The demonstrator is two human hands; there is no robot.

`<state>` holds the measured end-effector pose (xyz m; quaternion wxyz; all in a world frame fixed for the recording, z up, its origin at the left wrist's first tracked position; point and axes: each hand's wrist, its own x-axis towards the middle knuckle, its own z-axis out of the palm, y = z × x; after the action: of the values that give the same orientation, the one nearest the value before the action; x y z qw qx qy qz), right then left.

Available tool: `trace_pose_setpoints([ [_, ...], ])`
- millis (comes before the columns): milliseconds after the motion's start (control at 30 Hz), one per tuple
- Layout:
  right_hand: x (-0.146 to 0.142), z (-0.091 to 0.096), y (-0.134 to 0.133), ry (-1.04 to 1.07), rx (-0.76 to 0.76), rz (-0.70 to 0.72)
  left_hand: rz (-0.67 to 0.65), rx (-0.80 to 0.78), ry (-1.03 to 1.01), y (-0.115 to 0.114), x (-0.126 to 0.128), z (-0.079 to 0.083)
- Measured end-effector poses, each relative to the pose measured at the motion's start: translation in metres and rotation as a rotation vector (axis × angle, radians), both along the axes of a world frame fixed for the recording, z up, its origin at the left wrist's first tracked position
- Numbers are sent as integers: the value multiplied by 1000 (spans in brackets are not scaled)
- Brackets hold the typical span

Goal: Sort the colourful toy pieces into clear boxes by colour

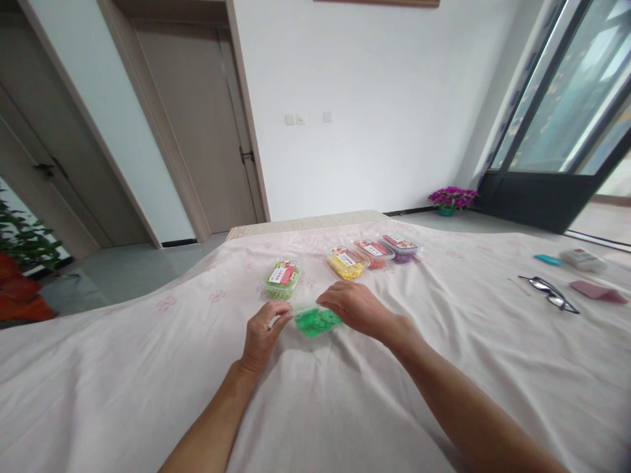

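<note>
A clear box of bright green pieces [315, 321] lies on the pale cloth between my hands. My left hand [261, 338] grips its left edge, fingers curled and pinching there. My right hand [355, 307] rests over its right side, fingers bent down onto the box. Just beyond stands a box of light green pieces [282, 278] with a red and white label. Further right lie a yellow box [346, 262], a red box [373, 252] and a purple box [401, 247] in a row.
The pink-flowered cloth [148, 368] covers the whole table. At the right lie black glasses [549, 293], a teal item [549, 259], a white packet [582, 259] and a dark red card [597, 291]. Purple flowers [452, 198] stand by the wall; doors are at the left.
</note>
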<state>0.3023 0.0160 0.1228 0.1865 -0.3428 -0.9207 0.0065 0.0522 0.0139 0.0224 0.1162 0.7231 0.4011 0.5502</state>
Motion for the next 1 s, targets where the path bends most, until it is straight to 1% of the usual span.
trace_pose_setpoints([
  [167, -14, 3, -14, -125, 89, -1, -34, 51, 54, -4, 1, 3],
  [433, -15, 7, -22, -272, 122, -19, -56, 131, 99, -4, 2, 1],
  [633, -17, 11, -28, -329, 96, -31, -75, 161, 139, -3, 1, 1],
  [800, -20, 11, -30, -350, 84, -29, -68, 176, 202, -4, -3, 0],
  [1000, -27, 7, -33, -420, 88, 4, -138, 252, 338, -10, 6, 2],
])
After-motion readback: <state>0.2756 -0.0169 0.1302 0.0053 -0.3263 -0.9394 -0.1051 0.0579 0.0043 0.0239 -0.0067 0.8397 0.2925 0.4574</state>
